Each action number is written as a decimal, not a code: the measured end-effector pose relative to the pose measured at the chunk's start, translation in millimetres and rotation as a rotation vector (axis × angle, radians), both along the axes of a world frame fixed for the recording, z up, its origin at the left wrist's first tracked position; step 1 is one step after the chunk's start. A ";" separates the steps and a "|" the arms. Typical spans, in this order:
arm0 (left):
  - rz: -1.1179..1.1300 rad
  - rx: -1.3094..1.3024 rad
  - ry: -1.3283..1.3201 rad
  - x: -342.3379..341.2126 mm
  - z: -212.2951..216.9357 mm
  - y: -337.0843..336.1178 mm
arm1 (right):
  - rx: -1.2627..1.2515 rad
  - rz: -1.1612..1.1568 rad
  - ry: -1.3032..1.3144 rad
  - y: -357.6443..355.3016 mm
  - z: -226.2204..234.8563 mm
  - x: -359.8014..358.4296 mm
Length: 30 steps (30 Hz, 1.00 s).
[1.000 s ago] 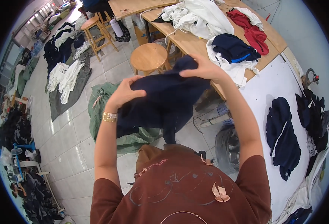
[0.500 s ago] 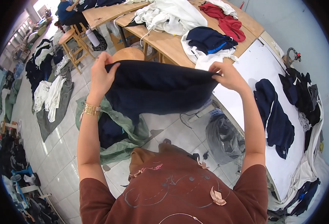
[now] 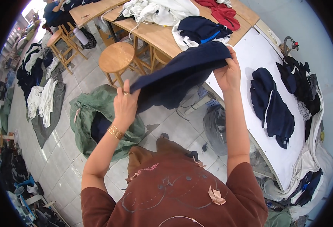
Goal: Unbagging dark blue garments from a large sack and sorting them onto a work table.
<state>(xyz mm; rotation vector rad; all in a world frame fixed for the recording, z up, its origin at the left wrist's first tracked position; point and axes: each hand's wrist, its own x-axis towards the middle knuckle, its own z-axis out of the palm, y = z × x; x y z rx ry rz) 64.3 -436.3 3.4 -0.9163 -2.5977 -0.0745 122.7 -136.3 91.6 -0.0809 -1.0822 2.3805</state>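
Navy cloth (image 3: 177, 75) hangs gripped at both ends: left hand (image 3: 124, 106) at its eight o'clock, right hand (image 3: 228, 73) at its two.

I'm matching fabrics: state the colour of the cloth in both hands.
The cloth is dark navy; head view.

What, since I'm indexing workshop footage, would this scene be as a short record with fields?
Left hand: grips one end of a dark navy cloth piece
Right hand: grips its other end
Lower left: green fabric sack, navy fabric showing inside
Right side: flat white tabletop bearing a white-striped navy garment
Ahead: round light-wood stool
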 end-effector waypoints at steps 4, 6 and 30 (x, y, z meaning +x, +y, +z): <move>-0.011 -0.163 -0.052 30.3 -6.8 -8.8 | -0.217 -0.182 0.078 37.7 -23.9 -1.3; -0.017 -0.140 -0.258 38.4 -7.0 -12.6 | -0.227 -0.248 0.078 49.8 -33.8 6.7; -0.663 0.950 -1.032 73.9 40.2 57.5 | 0.805 -0.541 -0.680 104.8 -7.2 114.5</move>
